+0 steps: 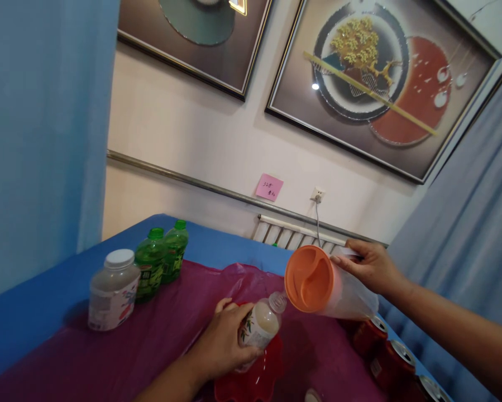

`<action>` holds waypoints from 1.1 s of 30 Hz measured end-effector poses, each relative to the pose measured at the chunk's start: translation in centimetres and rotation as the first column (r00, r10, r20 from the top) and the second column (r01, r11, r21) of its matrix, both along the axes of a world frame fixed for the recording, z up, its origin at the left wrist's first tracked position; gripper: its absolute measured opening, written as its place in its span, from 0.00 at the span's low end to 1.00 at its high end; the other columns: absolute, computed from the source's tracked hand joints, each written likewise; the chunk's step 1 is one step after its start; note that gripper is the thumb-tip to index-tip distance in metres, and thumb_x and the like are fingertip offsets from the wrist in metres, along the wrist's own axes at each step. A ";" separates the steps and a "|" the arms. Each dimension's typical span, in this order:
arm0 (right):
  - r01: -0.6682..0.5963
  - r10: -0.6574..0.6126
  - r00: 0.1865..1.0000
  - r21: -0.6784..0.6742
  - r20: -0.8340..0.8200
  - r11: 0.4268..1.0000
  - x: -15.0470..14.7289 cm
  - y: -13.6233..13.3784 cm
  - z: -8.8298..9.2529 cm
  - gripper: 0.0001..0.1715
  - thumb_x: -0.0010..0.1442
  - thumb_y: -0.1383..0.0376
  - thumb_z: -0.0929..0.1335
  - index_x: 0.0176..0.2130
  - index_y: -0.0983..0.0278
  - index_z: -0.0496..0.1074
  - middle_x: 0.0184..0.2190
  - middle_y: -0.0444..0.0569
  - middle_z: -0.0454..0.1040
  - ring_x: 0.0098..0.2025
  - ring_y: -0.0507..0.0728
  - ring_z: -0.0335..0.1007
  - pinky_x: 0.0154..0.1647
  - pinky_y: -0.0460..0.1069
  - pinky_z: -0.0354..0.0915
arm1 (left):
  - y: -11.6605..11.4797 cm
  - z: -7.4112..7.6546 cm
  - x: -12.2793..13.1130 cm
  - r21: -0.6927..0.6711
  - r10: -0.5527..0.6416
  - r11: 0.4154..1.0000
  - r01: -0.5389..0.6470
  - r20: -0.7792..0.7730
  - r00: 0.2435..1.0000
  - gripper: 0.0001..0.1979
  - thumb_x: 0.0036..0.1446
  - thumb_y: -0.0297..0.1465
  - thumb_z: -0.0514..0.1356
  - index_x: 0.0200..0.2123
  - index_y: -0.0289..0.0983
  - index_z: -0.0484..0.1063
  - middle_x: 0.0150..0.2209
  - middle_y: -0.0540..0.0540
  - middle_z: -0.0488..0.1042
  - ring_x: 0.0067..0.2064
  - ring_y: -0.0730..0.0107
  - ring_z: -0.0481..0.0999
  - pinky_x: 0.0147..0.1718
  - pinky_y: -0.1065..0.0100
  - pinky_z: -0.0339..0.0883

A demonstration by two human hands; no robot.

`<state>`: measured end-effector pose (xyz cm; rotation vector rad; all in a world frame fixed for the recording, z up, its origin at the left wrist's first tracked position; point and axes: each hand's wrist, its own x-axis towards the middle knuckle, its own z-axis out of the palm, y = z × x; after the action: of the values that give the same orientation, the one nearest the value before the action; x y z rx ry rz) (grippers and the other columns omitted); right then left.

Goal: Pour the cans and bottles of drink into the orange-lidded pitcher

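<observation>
Left hand (221,343): grip wrapped around a labelled clear bottle (268,321), uncapped, pale contents, tilted with its mouth up right, over a red scalloped bowl (271,365). Right hand (370,268): grip pinching the handle of a translucent pitcher (353,296), tipped, orange lid (307,285) just beside the bottle mouth. Can't tell if they touch or if liquid's flowing. Tabletop (217,243) blue, purple sheet (162,340) on it. White-capped bottle (112,301) and two green bottles (150,271) at left; red cans (393,365) at right.
</observation>
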<state>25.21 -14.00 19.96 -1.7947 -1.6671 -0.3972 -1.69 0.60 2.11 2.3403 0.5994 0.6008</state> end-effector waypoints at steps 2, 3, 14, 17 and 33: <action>-0.002 0.002 1.000 -0.005 0.003 1.000 0.0 0.0 -0.1 0.32 0.57 0.41 0.69 0.19 0.60 0.56 0.16 0.37 0.51 0.20 0.49 0.47 0.20 0.46 0.45 | 0.0 0.1 0.0 -0.011 -0.008 1.000 0.008 0.002 1.000 0.34 0.40 0.34 0.72 0.54 0.42 0.72 0.50 0.46 0.79 0.55 0.49 0.72 0.66 0.46 0.40; -0.001 0.001 1.000 -0.006 0.005 1.000 0.1 -0.1 -0.1 0.32 0.57 0.42 0.69 0.20 0.60 0.56 0.16 0.37 0.51 0.20 0.49 0.47 0.20 0.46 0.45 | -0.1 0.1 0.0 -0.016 -0.012 1.000 0.012 0.004 1.000 0.34 0.40 0.34 0.72 0.54 0.42 0.72 0.50 0.46 0.79 0.55 0.50 0.73 0.67 0.46 0.40; 0.013 -0.013 1.000 -0.003 0.016 1.000 -0.2 -0.2 -0.1 0.32 0.57 0.41 0.69 0.19 0.60 0.55 0.16 0.37 0.51 0.20 0.49 0.47 0.20 0.46 0.45 | -0.1 0.1 0.0 0.022 -0.013 1.000 0.013 0.024 1.000 0.32 0.40 0.36 0.71 0.53 0.44 0.73 0.49 0.47 0.80 0.53 0.50 0.75 0.66 0.45 0.43; 0.004 -0.004 1.000 0.000 0.016 1.000 -0.1 -0.2 -0.2 0.32 0.57 0.42 0.69 0.19 0.60 0.55 0.16 0.37 0.51 0.21 0.49 0.47 0.20 0.46 0.45 | 0.0 -0.1 0.0 0.015 -0.006 1.000 0.006 0.012 1.000 0.34 0.40 0.36 0.71 0.54 0.43 0.72 0.51 0.46 0.79 0.54 0.49 0.74 0.67 0.45 0.42; 0.027 -0.027 1.000 0.010 0.000 1.000 0.6 -0.1 -2.0 0.31 0.57 0.43 0.68 0.20 0.59 0.55 0.17 0.37 0.52 0.21 0.50 0.50 0.21 0.46 0.47 | -0.1 0.0 -0.1 0.009 -0.008 1.000 0.008 0.021 1.000 0.32 0.40 0.36 0.72 0.52 0.44 0.73 0.47 0.47 0.80 0.52 0.49 0.74 0.65 0.44 0.43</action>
<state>25.79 -14.06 17.95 -1.8118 -1.6396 -0.4167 -1.76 0.54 2.13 2.3410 0.5789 0.6250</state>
